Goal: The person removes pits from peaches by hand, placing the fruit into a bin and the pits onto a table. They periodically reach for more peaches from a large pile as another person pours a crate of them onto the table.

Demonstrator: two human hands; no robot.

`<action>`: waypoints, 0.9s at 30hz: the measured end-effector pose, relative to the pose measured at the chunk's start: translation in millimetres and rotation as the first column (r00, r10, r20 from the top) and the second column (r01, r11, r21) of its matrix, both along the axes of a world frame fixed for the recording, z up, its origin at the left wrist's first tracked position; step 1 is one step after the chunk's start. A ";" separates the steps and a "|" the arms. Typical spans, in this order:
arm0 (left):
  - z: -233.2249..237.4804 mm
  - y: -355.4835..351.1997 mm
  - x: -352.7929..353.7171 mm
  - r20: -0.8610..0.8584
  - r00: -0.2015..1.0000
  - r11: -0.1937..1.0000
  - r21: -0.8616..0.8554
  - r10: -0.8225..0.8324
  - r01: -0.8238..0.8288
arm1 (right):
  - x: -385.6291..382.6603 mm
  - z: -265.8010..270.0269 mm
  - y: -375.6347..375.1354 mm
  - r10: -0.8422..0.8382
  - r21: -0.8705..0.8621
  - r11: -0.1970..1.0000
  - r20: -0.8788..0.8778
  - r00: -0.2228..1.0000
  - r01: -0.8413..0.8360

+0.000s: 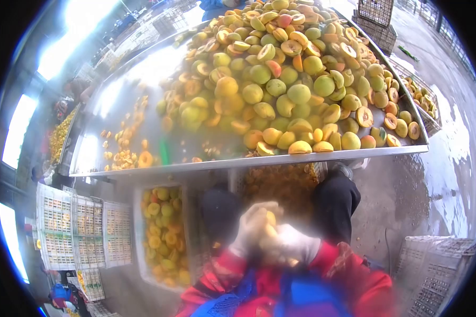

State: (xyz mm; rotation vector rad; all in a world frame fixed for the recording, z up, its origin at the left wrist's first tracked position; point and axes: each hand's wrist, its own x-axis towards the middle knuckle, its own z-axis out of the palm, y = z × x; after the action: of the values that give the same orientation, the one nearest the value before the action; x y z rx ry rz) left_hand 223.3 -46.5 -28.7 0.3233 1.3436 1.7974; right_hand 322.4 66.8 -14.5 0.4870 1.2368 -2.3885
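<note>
My left hand (250, 228) and my right hand (295, 244), both in pale gloves, meet close to my chest around a yellow-orange peach (270, 220). The fruit is blurred, so I cannot tell whether it is whole or halved. Red sleeves and a blue apron show below the hands. Ahead stands a metal table (248, 161) heaped with a big pile of yellow-green peaches and peach halves (291, 79).
A white crate of peaches (164, 232) sits on the floor at my left. Under the table edge is a crate of orange fruit pieces (283, 182). Empty white crates (79, 227) stand far left, another (433, 269) at right. A crate with peach halves (423, 100) lies beyond the table.
</note>
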 end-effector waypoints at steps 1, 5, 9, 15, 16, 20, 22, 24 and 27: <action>7.6 5.6 1.4 0.035 0.998 0.998 0.042 0.046 -0.047 | -1.3 -3.0 -4.7 -0.098 -0.027 0.995 -0.054 0.994 0.097; 8.1 21.4 5.9 0.009 0.986 0.986 0.007 0.164 -0.164 | -0.7 -7.6 -1.0 -0.141 0.159 0.976 -0.070 0.988 0.150; 10.8 39.0 10.5 -0.033 0.970 0.961 -0.133 0.242 -0.244 | -1.0 9.0 10.4 -0.165 0.154 0.974 -0.005 0.986 0.164; 1.5 54.2 7.7 -0.156 0.920 0.903 -0.191 0.360 -0.386 | -4.9 0.9 15.9 -0.205 0.207 0.949 -0.166 0.964 0.238; -0.6 58.3 7.0 -0.183 0.902 0.895 -0.151 0.391 -0.419 | -4.8 4.5 18.5 -0.202 0.210 0.949 -0.174 0.964 0.237; 17.6 43.7 -4.8 0.006 1.000 0.991 -0.135 0.015 -0.014 | 3.6 -0.4 29.3 -0.160 -0.136 0.979 -0.045 0.986 0.152; 34.3 40.1 -1.9 0.023 0.996 0.986 -0.138 -0.087 0.090 | 11.2 4.3 37.1 -0.009 -0.112 0.994 -0.098 0.995 -0.002; 32.0 36.8 3.8 0.042 0.997 0.992 -0.112 -0.060 0.064 | 16.0 21.6 41.1 0.026 -0.055 0.998 -0.118 0.993 -0.033; 24.9 32.5 7.1 0.054 0.998 0.994 -0.107 -0.020 0.025 | 14.0 29.2 41.2 0.019 -0.065 0.998 -0.062 0.998 -0.023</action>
State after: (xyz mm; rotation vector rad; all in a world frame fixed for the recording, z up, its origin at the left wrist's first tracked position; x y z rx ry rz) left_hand 230.5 -14.0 -3.8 0.2305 1.3886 1.6964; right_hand 336.4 108.0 14.7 0.3813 1.1794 -2.4345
